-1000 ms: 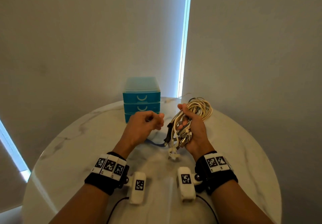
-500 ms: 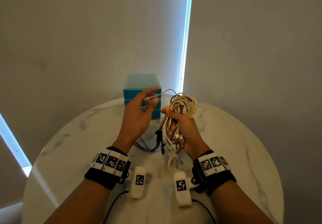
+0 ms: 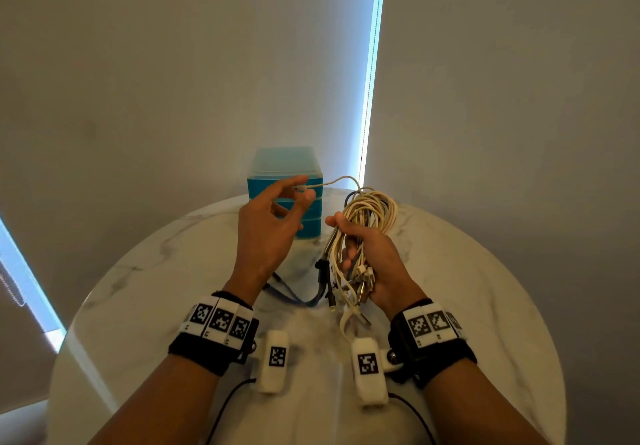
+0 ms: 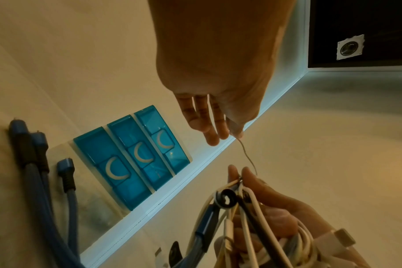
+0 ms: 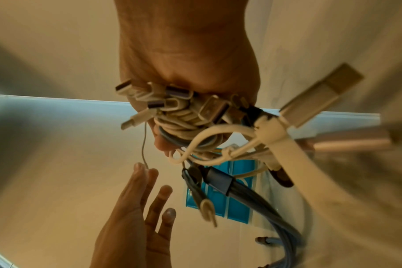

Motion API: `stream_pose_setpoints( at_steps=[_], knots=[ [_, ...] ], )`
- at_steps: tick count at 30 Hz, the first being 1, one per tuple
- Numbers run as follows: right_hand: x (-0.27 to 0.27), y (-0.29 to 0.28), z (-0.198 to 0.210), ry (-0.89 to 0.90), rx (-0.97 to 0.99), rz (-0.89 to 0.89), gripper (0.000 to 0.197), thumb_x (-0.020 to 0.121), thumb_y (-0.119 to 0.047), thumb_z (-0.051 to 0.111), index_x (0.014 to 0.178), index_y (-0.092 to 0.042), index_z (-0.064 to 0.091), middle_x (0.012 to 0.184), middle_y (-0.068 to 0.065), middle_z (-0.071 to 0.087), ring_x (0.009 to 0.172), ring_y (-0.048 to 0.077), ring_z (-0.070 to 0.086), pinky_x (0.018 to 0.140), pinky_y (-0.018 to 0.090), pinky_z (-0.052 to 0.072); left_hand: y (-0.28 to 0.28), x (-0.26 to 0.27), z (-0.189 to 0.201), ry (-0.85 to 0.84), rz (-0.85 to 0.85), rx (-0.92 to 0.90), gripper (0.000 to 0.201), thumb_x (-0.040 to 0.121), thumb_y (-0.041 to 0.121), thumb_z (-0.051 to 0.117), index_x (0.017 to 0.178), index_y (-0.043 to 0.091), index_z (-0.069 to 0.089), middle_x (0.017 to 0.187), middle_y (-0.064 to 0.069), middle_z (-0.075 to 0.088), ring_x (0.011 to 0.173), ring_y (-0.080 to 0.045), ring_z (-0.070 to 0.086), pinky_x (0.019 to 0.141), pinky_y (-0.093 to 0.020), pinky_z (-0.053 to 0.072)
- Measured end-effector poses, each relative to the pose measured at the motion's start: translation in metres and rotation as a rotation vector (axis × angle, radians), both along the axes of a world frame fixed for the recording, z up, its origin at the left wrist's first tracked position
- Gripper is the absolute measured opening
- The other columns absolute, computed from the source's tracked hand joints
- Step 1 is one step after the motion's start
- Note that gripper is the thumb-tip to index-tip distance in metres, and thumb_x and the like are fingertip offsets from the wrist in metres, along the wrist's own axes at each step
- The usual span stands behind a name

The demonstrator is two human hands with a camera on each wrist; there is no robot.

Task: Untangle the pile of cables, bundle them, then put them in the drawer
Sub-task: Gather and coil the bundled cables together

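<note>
- Cream and white cables, coiled into a bundle [image 3: 372, 214]: gripped in the right hand [image 3: 372, 264], fingers curled round the middle of the coil, loops rising above the fist, plug ends hanging below the palm toward the surface.
- Plug ends, white and metal USB type [image 5: 172, 103]: clustered against the right palm in the right wrist view; one flat white strap hangs among them.
- Thin beige cable end [image 3: 332, 183]: runs from the top of the bundle to the left hand [image 3: 270, 233], pinched between thumb and forefinger; remaining fingers spread and relaxed.
- Blue braided cables [image 4: 46, 181]: lying on the surface between the two hands, connector ends pointing toward the drawers.
- Teal translucent plastic drawer unit, three drawers with pale crescent handles [image 4: 131, 157]: standing at the far edge of the surface, behind the left hand; all drawers shut.
- Round white marble-patterned surface [image 3: 485, 288]: carries the drawer unit and the blue cables.
</note>
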State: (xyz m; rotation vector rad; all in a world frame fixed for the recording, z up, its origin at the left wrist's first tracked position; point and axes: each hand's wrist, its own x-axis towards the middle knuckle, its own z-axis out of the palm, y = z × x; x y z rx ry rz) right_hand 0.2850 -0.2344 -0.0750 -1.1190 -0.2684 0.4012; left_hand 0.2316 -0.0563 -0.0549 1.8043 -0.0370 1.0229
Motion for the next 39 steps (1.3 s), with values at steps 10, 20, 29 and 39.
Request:
stream_pose_setpoints(
  at_steps=[10,20,29,39],
  knots=[
    [0.013,-0.007,-0.001,0.112,0.096,-0.052,0.033,0.099,-0.038,0.075,0.117,-0.010,0.082,0.056,0.003,0.049,0.043,0.013,0.047,0.044,0.026,0.041,-0.003,0.002,-0.010,0.344,-0.163,0.307,0.016,0.097,0.045,0.075,0.103,0.030,0.076,0.103,0.014,0.075,0.078,0.004,0.067,0.068,-0.018,0.051],
    [0.006,-0.009,0.005,0.086,-0.011,-0.136,0.029,0.097,-0.035,0.077,0.108,-0.009,0.083,0.060,0.008,0.055,0.045,0.017,0.051,0.046,0.028,0.048,-0.012,-0.004,-0.002,0.458,-0.172,0.368,0.020,0.099,0.046,0.071,0.111,0.032,0.080,0.103,0.019,0.077,0.085,0.005,0.068,0.071,-0.015,0.053],
    [0.001,-0.006,0.009,0.056,-0.187,-0.268,0.017,0.097,-0.001,0.057,0.086,0.003,0.069,0.057,0.012,0.061,0.046,0.023,0.059,0.051,0.033,0.051,-0.060,0.018,0.055,0.492,0.028,0.641,0.048,0.094,0.057,0.071,0.131,0.026,0.074,0.116,0.005,0.079,0.104,-0.015,0.073,0.094,-0.039,0.060],
    [0.006,-0.012,0.008,-0.109,-0.275,-0.308,0.036,0.106,-0.004,0.055,0.071,-0.006,0.060,0.047,-0.002,0.060,0.045,0.015,0.058,0.060,0.038,0.050,-0.094,0.022,0.080,0.397,0.130,0.685,0.058,0.084,0.034,0.083,0.140,0.027,0.071,0.121,-0.002,0.080,0.108,-0.020,0.075,0.102,-0.037,0.056]
  ],
)
